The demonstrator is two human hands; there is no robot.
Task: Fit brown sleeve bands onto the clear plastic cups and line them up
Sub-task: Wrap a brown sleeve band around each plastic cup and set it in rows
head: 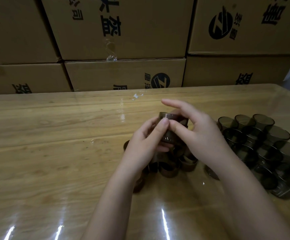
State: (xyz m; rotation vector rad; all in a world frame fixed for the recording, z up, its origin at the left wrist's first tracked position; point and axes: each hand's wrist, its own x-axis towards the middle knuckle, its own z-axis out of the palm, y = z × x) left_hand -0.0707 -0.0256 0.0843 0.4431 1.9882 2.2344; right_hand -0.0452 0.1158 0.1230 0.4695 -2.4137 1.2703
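Stacked cardboard boxes [123, 32] behind a glossy wooden table [54, 135]. The left hand [144, 144] and right hand [201, 132] both clasp one cup [168, 118], with the right forefinger lifted straight. Loose brown bands [170, 168] lie just beneath the hands, and the finished cups [262, 144] sit to the right.

- The lifted see-through plastic cup [175, 117] is smoky grey-brown.
- The loose round sleeve bands [169, 168] are dark brown.
- The clustered plastic cups [262, 144] look dark smoky grey.
- The glossy wooden table [54, 135] is pale yellow-tan with streaky grain.
- The stacked cardboard boxes [132, 40] are tan, printed with black characters and round black logos.
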